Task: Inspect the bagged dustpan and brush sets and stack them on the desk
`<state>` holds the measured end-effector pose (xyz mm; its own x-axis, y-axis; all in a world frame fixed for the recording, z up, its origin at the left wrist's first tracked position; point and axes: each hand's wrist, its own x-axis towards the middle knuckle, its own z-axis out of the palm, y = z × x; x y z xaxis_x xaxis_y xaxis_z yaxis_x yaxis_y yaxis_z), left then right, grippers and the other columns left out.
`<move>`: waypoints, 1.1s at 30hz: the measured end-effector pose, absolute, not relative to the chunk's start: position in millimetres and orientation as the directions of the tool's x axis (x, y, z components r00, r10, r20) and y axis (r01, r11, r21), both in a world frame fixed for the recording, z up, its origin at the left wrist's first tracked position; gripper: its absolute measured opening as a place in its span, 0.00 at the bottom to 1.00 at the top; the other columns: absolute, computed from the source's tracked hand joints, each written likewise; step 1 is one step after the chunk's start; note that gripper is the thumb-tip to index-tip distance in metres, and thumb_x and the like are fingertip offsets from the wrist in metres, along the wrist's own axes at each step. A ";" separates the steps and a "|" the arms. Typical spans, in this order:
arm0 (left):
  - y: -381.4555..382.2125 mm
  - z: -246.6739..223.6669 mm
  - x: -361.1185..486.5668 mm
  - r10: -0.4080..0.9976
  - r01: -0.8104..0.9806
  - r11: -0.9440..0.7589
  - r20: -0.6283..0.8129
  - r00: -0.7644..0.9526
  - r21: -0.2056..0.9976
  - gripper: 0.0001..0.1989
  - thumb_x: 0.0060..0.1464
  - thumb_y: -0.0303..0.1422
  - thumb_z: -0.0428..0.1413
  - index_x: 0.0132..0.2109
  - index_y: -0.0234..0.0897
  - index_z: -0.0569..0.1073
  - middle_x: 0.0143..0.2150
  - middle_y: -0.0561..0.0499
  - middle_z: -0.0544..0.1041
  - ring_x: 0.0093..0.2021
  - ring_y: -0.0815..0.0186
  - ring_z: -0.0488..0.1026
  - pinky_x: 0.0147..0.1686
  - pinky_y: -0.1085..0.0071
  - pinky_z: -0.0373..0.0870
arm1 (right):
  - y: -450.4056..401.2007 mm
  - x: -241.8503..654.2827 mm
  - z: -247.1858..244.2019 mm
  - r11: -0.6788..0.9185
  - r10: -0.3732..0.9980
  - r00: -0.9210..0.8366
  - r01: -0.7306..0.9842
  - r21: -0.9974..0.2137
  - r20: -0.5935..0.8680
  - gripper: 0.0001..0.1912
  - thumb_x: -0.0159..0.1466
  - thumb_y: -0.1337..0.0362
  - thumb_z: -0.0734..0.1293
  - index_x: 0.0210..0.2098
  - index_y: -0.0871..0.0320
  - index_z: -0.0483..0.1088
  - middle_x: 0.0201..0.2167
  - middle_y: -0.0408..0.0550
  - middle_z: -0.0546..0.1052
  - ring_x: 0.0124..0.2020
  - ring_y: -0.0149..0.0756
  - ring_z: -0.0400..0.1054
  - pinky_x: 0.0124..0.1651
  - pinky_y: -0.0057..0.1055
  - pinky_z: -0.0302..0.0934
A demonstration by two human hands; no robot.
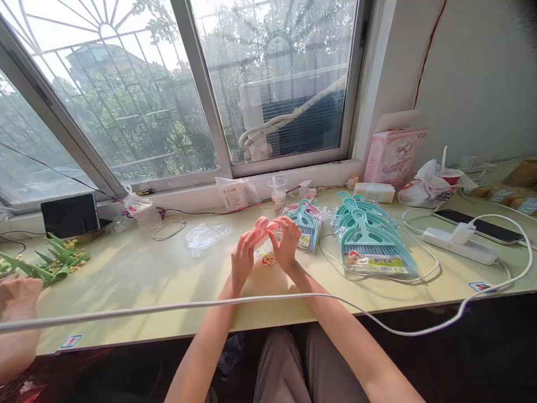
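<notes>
My left hand (242,258) and my right hand (287,242) meet over the middle of the table, fingers closed round a pink looped plastic piece (262,225). Its lower part is mostly hidden by my hands. Just beneath it, between my wrists, shows a colourful printed label or wrapper (267,257). Right of my right hand lies a bagged dustpan and brush set (305,221) in teal, with a pink one (314,206) partly behind it. Further right, several teal dustpan and brush sets (369,238) overlap in clear bags.
A white cable (268,299) crosses in front of my forearms to a power strip (459,246) and phone (478,225). Clear plastic film (206,239) lies left; a drink cup (277,196) stands behind. At far left, another person's hand (19,291) is beside green plants (54,260).
</notes>
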<state>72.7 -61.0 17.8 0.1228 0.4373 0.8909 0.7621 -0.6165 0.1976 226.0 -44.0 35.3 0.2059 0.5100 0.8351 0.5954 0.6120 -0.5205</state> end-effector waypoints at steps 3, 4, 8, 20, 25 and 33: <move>-61.8 16.7 70.3 0.410 0.776 -0.618 0.894 0.180 0.127 0.18 0.68 0.30 0.42 0.61 0.40 0.67 0.54 0.41 0.76 0.48 0.64 0.78 0.38 0.73 0.75 | -41.7 228.6 41.3 0.745 0.483 0.059 0.496 -0.446 0.874 0.13 0.72 0.57 0.58 0.48 0.52 0.71 0.49 0.49 0.77 0.52 0.40 0.69 0.55 0.39 0.58; -61.7 16.5 70.1 0.408 0.772 -0.622 0.896 0.176 0.132 0.18 0.68 0.31 0.42 0.61 0.40 0.67 0.54 0.42 0.76 0.47 0.64 0.78 0.38 0.73 0.76 | -41.1 228.5 42.6 0.771 0.481 0.021 0.464 -0.435 0.876 0.13 0.72 0.59 0.57 0.46 0.51 0.73 0.47 0.48 0.78 0.50 0.39 0.70 0.55 0.38 0.58; -61.5 16.2 70.3 0.431 0.743 -0.640 0.892 0.138 0.194 0.18 0.69 0.33 0.43 0.60 0.40 0.68 0.52 0.43 0.77 0.45 0.65 0.79 0.38 0.73 0.76 | -40.0 226.7 43.6 0.781 0.510 0.019 0.409 -0.472 0.860 0.11 0.71 0.62 0.59 0.40 0.51 0.74 0.42 0.45 0.80 0.47 0.39 0.71 0.54 0.38 0.57; -60.7 16.6 69.2 0.416 0.744 -0.633 0.904 0.096 0.213 0.16 0.68 0.33 0.45 0.57 0.39 0.70 0.50 0.43 0.79 0.46 0.63 0.79 0.41 0.71 0.76 | -31.9 224.2 39.2 0.767 0.592 -0.020 0.321 -0.555 0.806 0.09 0.68 0.59 0.61 0.40 0.52 0.74 0.40 0.47 0.80 0.44 0.41 0.72 0.52 0.39 0.60; -60.1 14.7 69.3 0.452 0.729 -0.640 0.887 0.099 0.245 0.16 0.68 0.34 0.46 0.57 0.39 0.70 0.49 0.43 0.79 0.44 0.63 0.79 0.40 0.70 0.77 | -32.0 223.5 37.9 0.756 0.607 0.023 0.292 -0.586 0.795 0.09 0.68 0.58 0.63 0.38 0.52 0.74 0.38 0.45 0.79 0.42 0.41 0.71 0.52 0.39 0.58; -58.1 14.4 71.3 0.447 0.722 -0.640 0.892 0.069 0.264 0.14 0.67 0.34 0.48 0.55 0.40 0.72 0.48 0.45 0.80 0.43 0.63 0.80 0.40 0.68 0.78 | -26.6 221.6 37.2 0.720 0.670 0.060 0.188 -0.668 0.740 0.08 0.64 0.57 0.67 0.33 0.52 0.74 0.33 0.44 0.79 0.38 0.40 0.70 0.48 0.38 0.60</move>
<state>71.3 -58.1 14.4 0.0692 0.4469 0.8919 0.7217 -0.6396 0.2645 221.6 -26.6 37.2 0.0602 0.6700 0.7399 0.1882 0.7203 -0.6676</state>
